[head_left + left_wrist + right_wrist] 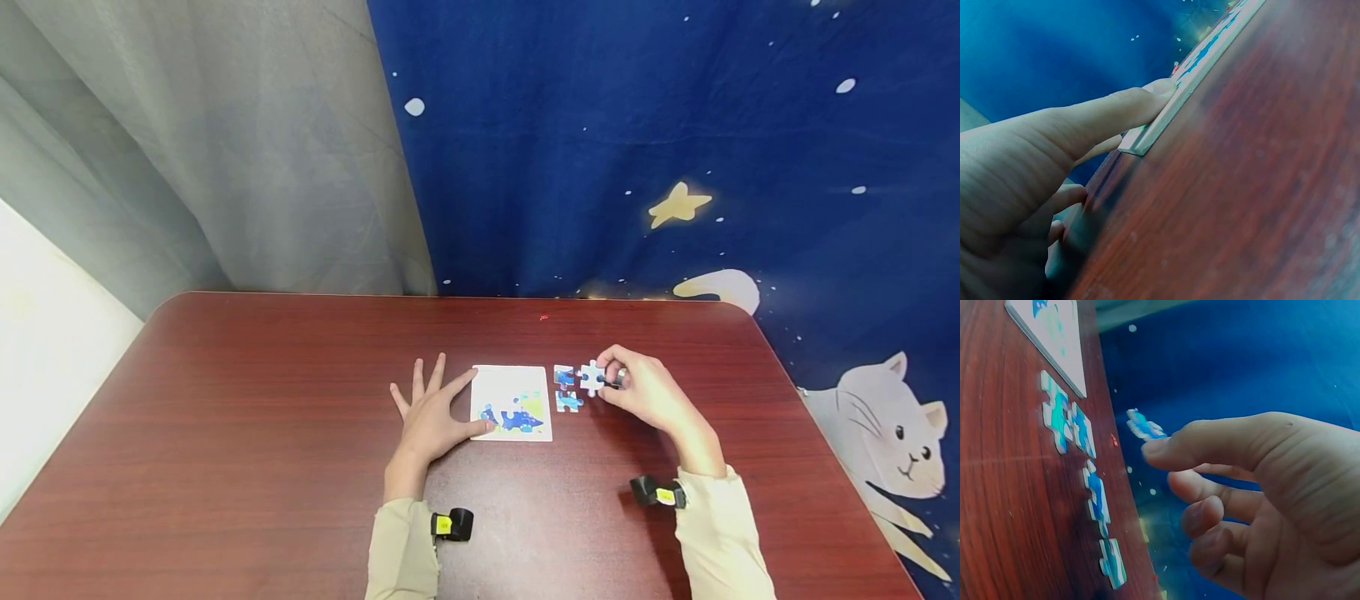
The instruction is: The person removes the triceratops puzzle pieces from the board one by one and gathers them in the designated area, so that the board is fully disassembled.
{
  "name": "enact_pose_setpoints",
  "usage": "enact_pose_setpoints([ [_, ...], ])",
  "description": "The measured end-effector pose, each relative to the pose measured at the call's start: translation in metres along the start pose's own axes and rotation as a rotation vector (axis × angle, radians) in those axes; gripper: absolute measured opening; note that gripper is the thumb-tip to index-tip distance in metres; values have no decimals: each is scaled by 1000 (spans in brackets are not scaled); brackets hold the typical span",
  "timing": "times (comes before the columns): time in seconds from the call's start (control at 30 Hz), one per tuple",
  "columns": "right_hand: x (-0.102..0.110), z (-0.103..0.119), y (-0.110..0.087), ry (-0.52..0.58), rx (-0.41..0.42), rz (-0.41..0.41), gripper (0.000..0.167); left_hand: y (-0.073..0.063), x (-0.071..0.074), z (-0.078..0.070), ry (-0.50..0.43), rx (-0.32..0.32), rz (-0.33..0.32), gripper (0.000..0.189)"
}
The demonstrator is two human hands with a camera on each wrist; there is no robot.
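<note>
A square white puzzle board [510, 379] with a blue dinosaur-like picture along its lower part lies on the table. My left hand [432, 423] is spread at its left side, thumb [1160, 87] resting on the near-left corner and index fingertip at the far-left corner. Just right of the board, my right hand [645, 392] pinches a jigsaw piece [1144, 425] between thumb and index finger, raised above the table. Two blue pieces, one [564, 377] behind the other [568, 402], lie between board and right hand. The right wrist view shows further pieces [1096, 500] on the table, partly hidden by the hand in the head view.
The reddish-brown wooden table [262, 433] runs back to a grey curtain [285, 150] and a blue starry curtain [540, 150]. A small red mark [543, 317] is near the far edge. Black camera straps [452, 525] are on both wrists.
</note>
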State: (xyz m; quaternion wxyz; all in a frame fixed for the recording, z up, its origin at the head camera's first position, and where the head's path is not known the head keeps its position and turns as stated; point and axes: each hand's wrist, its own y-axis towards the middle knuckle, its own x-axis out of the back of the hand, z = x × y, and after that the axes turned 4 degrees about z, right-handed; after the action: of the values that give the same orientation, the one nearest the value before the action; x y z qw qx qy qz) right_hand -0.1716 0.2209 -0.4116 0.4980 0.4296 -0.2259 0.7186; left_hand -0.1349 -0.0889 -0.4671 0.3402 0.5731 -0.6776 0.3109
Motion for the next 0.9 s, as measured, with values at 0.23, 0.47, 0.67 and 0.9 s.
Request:
enact_pose_setpoints([
  [0.23, 2, -5, -4, 14, -54, 107, 29, 0, -1, 0, -5, -4, -2, 84],
  [0.47, 3, -6, -6, 49, -80, 188, 26, 0, 0, 1, 2, -8, -11, 84],
  [0.67, 3, -7, -5, 79, -86, 236, 26, 1, 0, 0, 5, -7, -12, 84],
  [0.9, 1, -9, -6, 71, -95, 272, 26, 0, 0, 0, 2, -6, -8, 84],
])
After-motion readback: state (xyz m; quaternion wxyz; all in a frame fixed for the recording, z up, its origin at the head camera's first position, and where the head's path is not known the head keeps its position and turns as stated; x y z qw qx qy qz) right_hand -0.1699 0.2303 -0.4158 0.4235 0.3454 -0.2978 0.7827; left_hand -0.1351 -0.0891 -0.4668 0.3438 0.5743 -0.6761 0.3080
